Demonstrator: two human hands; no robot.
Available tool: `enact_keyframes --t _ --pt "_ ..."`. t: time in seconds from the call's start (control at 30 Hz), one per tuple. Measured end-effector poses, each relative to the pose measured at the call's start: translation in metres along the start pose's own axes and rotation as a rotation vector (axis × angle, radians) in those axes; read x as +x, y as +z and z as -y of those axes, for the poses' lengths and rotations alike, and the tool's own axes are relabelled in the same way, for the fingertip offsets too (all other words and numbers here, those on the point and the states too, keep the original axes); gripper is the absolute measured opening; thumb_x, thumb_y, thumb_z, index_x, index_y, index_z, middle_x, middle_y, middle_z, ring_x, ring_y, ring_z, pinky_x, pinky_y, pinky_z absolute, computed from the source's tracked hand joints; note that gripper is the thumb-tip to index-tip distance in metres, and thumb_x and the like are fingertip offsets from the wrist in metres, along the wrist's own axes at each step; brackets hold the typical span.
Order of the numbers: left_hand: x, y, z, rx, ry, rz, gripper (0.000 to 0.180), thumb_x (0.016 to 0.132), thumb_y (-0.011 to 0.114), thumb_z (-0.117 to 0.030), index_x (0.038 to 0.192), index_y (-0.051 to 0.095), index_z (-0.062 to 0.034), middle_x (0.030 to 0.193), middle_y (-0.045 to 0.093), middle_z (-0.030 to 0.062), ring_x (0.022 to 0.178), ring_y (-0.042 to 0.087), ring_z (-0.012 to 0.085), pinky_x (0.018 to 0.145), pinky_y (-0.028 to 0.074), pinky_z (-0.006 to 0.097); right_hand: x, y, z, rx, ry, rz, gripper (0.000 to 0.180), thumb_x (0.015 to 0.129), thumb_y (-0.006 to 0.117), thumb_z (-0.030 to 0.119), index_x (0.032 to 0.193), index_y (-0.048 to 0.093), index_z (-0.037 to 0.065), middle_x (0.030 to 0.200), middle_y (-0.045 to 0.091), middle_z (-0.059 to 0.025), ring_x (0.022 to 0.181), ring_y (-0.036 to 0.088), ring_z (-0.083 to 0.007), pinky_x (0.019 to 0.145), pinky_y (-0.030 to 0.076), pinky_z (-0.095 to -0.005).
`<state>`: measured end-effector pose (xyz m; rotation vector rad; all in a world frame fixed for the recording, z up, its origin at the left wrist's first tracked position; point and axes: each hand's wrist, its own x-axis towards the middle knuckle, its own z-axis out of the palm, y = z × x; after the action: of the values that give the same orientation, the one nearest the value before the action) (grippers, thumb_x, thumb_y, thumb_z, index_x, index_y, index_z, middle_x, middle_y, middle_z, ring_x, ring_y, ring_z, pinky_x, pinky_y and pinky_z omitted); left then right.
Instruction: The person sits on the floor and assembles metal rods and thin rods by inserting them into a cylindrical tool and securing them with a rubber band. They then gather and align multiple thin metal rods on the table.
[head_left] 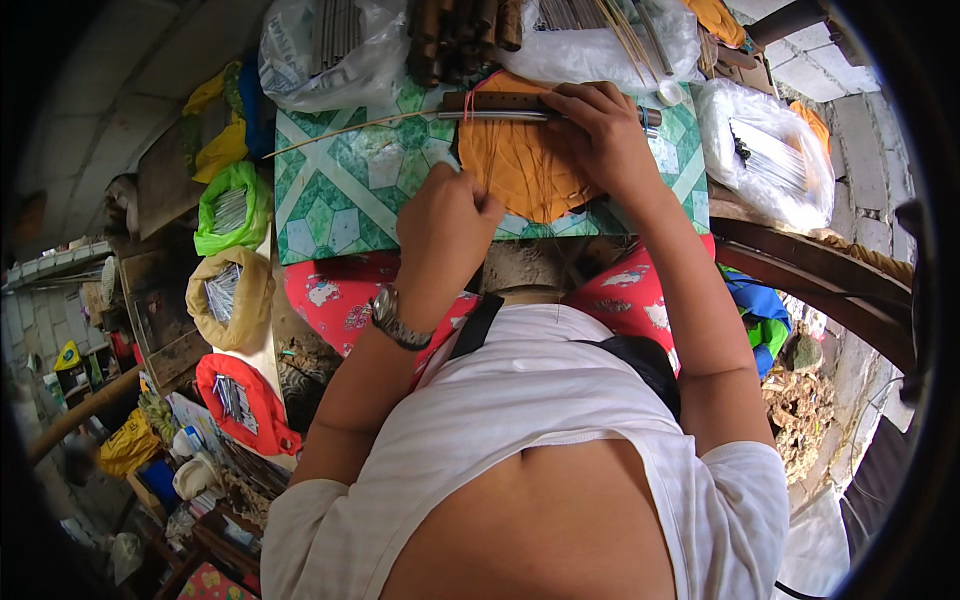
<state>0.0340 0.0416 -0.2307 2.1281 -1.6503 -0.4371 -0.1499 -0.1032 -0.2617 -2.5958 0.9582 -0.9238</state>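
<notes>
My right hand lies with its fingers bent over the right part of a brown bar with small holes, gripping it. Silvery metal tubes lie along the bar's near side, under the same hand. Pink string loops at the bar's left end. Nearer to me, my left hand is closed by the left edge of an orange cloth. What its fingers pinch is hidden. Dark thin threads run across the cloth. A thin bamboo stick slants away to the left of the bar.
The green patterned tabletop ends just above my lap. Along its far side lie brown tubes and plastic bags with metal rods. Another clear bag sits at right. Green, tan and red bags of metal pieces stand at left.
</notes>
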Motion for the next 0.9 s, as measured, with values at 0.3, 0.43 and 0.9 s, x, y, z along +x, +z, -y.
enact_keyframes --t 0.3,0.43,0.9 --pt "-0.070 -0.013 0.004 -0.247 -0.067 0.417 0.018 0.079 0.077 -0.018 0.078 0.069 -0.0019 0.086 0.062 0.0108 0.070 0.064 0.0244 0.066 0.051 0.037 -0.001 0.001 -0.001 -0.015 -0.008 -0.008 0.039 0.082 0.078 0.015 0.120 0.073 0.011 0.116 0.071 -0.0083 0.107 0.062 -0.0306 0.094 0.049 -0.0423" --pt "-0.080 -0.003 0.022 -0.295 -0.151 0.557 0.019 0.078 0.077 -0.019 0.078 0.070 -0.0019 0.086 0.063 0.0105 0.073 0.064 0.0252 0.067 0.051 0.037 -0.001 0.002 -0.002 -0.010 -0.022 -0.022 0.040 0.081 0.079 0.016 0.121 0.073 0.011 0.117 0.071 -0.0083 0.107 0.062 -0.0308 0.094 0.049 -0.0423" --pt "-0.100 0.049 0.063 -0.469 -0.183 0.664 0.026 0.084 0.078 -0.023 0.083 0.070 0.0014 0.085 0.066 0.0080 0.073 0.061 0.0147 0.066 0.049 0.031 -0.001 0.004 -0.006 -0.053 -0.066 -0.016 0.044 0.081 0.079 0.024 0.123 0.071 0.012 0.117 0.070 -0.0062 0.108 0.061 -0.0284 0.094 0.046 -0.0431"
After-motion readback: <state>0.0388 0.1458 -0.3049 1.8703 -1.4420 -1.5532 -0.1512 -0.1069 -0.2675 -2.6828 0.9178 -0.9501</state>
